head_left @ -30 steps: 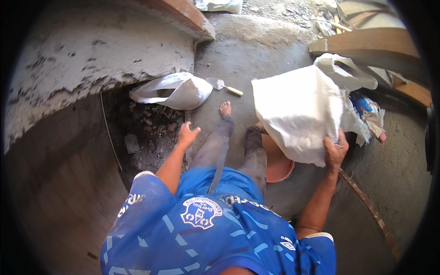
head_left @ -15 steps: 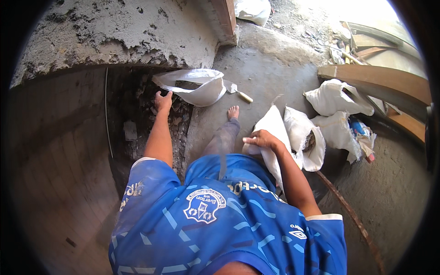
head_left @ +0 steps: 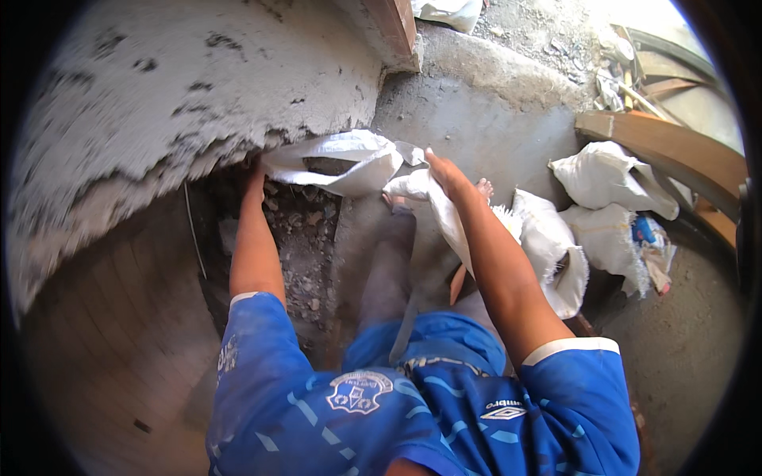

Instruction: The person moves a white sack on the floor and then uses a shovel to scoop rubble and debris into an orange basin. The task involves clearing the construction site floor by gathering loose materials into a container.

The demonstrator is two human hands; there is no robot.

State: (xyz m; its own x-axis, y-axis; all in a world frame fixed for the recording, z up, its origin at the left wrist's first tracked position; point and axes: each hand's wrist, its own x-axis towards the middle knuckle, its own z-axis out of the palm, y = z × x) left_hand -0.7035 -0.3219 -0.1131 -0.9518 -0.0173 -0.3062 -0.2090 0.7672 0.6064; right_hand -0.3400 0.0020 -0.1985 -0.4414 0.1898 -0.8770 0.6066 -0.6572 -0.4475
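A white woven sack (head_left: 361,176) lies with its mouth open beside the rubble-filled pit. At its left end my left hand (head_left: 255,176) reaches down under the broken wall edge, against the sack; shadow and blur hide its fingers. My right hand (head_left: 448,176) is closed round a second white sack (head_left: 449,226), which hangs below it toward my legs. Part of a trowel (head_left: 410,153) shows between the open sack and my right hand, its handle covered by the hand.
Several more white sacks (head_left: 548,242) stand on the right, one with litter (head_left: 655,246) at its mouth. A curved wooden beam (head_left: 659,139) lies beyond them. Rough broken concrete (head_left: 198,103) overhangs the rubble pit (head_left: 298,246). Both bare feet are on the grey floor (head_left: 492,127).
My right hand has moved forward from near my lap, bringing the second sack up beside the open one. My left hand has shifted left along the open sack's end. The view has tilted slightly.
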